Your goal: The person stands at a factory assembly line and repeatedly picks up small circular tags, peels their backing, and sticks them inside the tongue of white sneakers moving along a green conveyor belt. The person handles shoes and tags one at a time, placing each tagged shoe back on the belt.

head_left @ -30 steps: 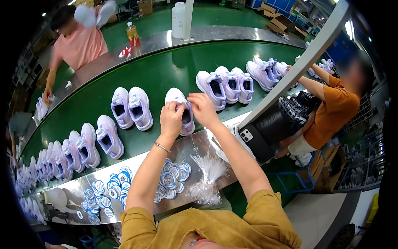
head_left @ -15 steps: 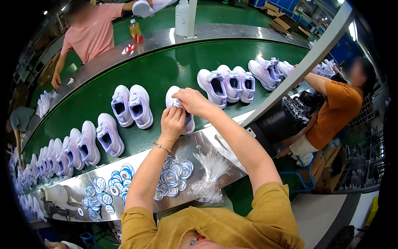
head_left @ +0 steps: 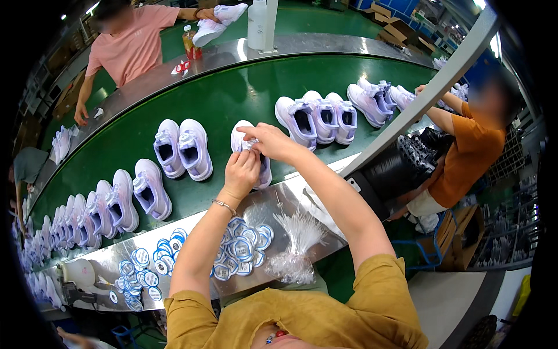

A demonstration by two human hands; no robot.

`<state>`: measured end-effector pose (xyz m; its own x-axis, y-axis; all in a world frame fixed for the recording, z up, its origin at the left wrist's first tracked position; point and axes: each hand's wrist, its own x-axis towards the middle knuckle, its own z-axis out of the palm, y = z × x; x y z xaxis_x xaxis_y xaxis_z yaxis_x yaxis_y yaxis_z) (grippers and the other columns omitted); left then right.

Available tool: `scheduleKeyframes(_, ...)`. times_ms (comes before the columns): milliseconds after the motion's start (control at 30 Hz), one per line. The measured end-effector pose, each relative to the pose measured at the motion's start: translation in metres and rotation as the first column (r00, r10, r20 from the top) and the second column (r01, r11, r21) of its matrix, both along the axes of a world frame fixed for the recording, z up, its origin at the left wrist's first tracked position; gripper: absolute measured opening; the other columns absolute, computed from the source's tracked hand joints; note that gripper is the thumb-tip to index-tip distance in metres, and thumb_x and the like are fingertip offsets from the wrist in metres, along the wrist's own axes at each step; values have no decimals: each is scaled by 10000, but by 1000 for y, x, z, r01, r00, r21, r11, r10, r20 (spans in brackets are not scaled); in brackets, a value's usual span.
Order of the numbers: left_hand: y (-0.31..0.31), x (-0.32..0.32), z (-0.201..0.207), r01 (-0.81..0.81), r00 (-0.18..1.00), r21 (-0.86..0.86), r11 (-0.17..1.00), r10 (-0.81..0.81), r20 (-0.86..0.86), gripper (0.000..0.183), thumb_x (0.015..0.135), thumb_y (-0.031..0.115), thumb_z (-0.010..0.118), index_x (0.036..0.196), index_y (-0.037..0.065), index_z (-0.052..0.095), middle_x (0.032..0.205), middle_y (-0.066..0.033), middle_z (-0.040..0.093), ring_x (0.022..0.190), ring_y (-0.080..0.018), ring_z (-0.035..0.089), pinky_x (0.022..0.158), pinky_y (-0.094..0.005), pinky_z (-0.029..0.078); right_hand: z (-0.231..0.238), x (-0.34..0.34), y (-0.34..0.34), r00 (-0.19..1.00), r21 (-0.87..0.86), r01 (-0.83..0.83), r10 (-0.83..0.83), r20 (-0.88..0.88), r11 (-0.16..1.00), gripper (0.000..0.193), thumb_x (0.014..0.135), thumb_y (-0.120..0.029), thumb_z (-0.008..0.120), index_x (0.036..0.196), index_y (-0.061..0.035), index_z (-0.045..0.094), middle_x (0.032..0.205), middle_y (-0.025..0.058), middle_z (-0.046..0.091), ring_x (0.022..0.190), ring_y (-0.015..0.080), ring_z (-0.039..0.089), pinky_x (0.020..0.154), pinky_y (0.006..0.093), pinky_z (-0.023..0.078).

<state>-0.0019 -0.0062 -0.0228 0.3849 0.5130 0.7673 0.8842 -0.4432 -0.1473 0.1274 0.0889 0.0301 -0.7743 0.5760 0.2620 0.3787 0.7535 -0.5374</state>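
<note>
White-lilac shoe at frame centre, on green belt, toe toward top. Left hand: fingers bunched at shoe's lacing; cannot tell what they pinch. Right hand: fingers partly curled over same lacing, hold hidden. Lower centre, on steel bench: round white labels, blue rims, print too small to read; whitish plastic strands beside. Upper left: co-worker's pink shirt, small illegible chest print.
</note>
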Motion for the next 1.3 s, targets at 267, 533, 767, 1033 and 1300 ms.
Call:
scheduleKeyframes(267,1,0,-3,-1,1000,-13,1000,1,-8,278,698,83,586,946,-32,637,962,-110,614,892,-224,577,745,-347,458,-17,3,5,993,4,-30,31,-112,1000,526,760,-100,654,1264,-74,507,1004,140,639,930,313,576,819,395,472)
scheduleKeyframes(533,1,-2,-6,-1,1000,6,1000,0,19,272,689,74,596,939,-23,639,959,-116,606,877,-242,576,753,-357,473,-12,0,-1,991,-46,-3,-3,-134,999,485,781,-98,640,1253,-71,529,1032,141,639,965,308,564,832,393,468)
scheduleKeyframes(767,0,-2,-3,15,1000,1,1000,-15,16,280,687,70,598,944,-29,645,957,-119,613,875,-251,596,751,-363,505,-7,-4,-4,994,-60,91,-94,-47,994,541,763,-52,615,1293,-78,510,1024,132,652,999,308,548,890,388,455)
scheduleKeyframes(1033,0,-3,-11,-21,1000,-4,1000,21,23,304,688,70,598,972,-24,651,970,-111,620,884,-248,607,748,-343,512,-15,-6,-4,989,8,148,-148,-32,989,503,761,-57,628,1256,-86,547,1008,141,648,986,312,558,874,392,466)
scheduleKeyframes(1300,2,1,-11,-16,999,-28,999,17,39,300,697,62,596,977,-27,650,982,-116,627,908,-253,613,739,-341,514,-17,-7,-5,977,42,212,-211,-38,976,504,739,-80,661,1231,-59,557,977,153,649,971,327,568,877,385,465)
